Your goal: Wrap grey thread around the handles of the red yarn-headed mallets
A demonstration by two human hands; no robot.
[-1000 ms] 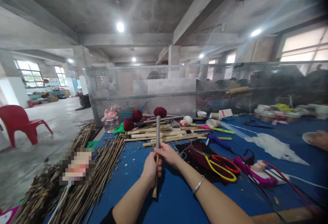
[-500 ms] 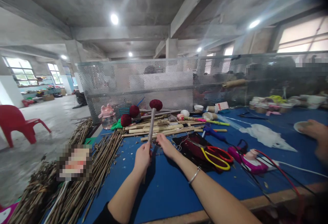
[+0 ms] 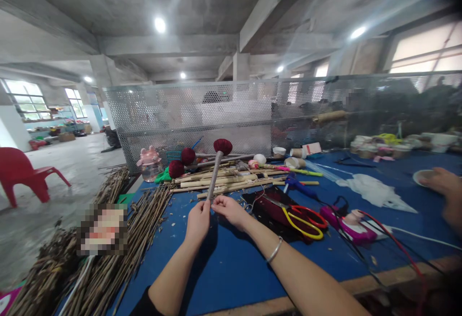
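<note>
**Trainee:** Where is the work piece?

**Operator:** Centre of the frame. The stick (image 3: 215, 174) stands nearly upright and leans slightly right. Its dark red ball (image 3: 223, 147) is at the top, raised over the blue table (image 3: 234, 268).

**Trainee:** State of each hand?

**Operator:** My left hand (image 3: 198, 219) is closed in a fist round the stick's lower end and carries its weight. My right hand (image 3: 228, 208) sits just beside it. Its fingers are drawn together and the tips are pinched on the shaft directly above the left grip. I cannot tell whether anything thin lies under those tips.

**Trainee:** Which step is this?

**Operator:** In my judgement, close work on the lower shaft. One hand fixes the stick and the other works at the surface.

**Trainee:** What does a next move call for?

**Operator:**
- Keep a firm left grip so the ball end does not swing.
- Use only light fingertip pressure from the right hand.
- The scissors (image 3: 303, 219) lie right of centre, near my right hand.
- The bamboo lengths (image 3: 231, 181) lie just behind the stick.
- The twig bundle (image 3: 144, 224) fills the lower left.
- A co-worker's hand (image 3: 442, 181) is at the right edge, well apart from mine.
</note>
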